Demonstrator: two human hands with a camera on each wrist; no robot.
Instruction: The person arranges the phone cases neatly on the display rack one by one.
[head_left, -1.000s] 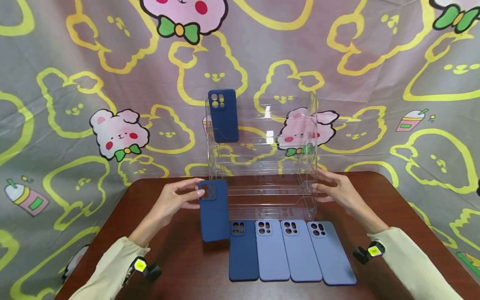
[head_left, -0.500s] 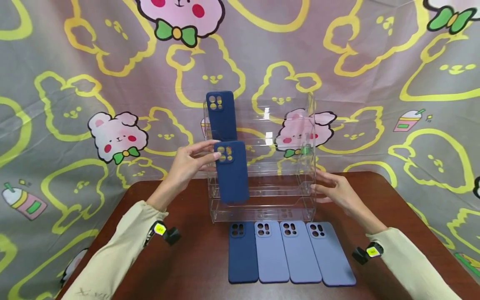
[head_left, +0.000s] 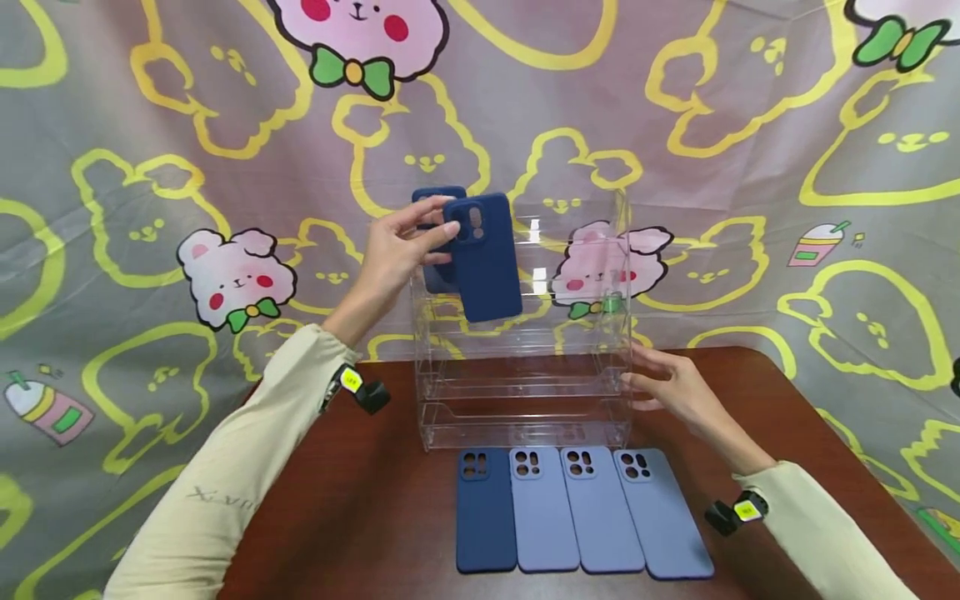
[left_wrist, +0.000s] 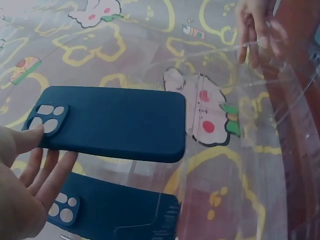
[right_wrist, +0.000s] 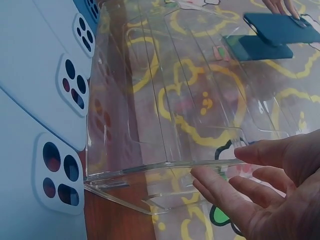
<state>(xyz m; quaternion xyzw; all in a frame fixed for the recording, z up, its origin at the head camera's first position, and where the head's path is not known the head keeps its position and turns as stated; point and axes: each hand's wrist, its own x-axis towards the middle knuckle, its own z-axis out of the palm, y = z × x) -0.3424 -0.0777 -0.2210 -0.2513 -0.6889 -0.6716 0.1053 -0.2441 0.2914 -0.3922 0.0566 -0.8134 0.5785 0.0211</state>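
My left hand (head_left: 401, 246) pinches a dark blue phone case (head_left: 491, 262) by its camera end, thumb on the front and fingers behind. This case hangs upright in front of the upper tiers of a clear display rack (head_left: 525, 433). Just behind it, another dark blue phone case (left_wrist: 125, 205) stands in the rack's top left and is partly covered. At the rack's right side, my right hand (head_left: 671, 383) holds the clear side edge between thumb and fingers, as the right wrist view (right_wrist: 260, 185) also shows.
Before the rack, a dark blue case (head_left: 486, 517) and several lighter blue-lilac cases (head_left: 546, 517) lie side by side on the brown table (head_left: 360, 500). A patterned cloth (head_left: 712, 125) hangs behind. Cameras are strapped to both wrists.
My left hand has raised the dark blue phone case from low beside the rack, up and rightward to the top tier's height. The right hand has stayed at the rack's side.
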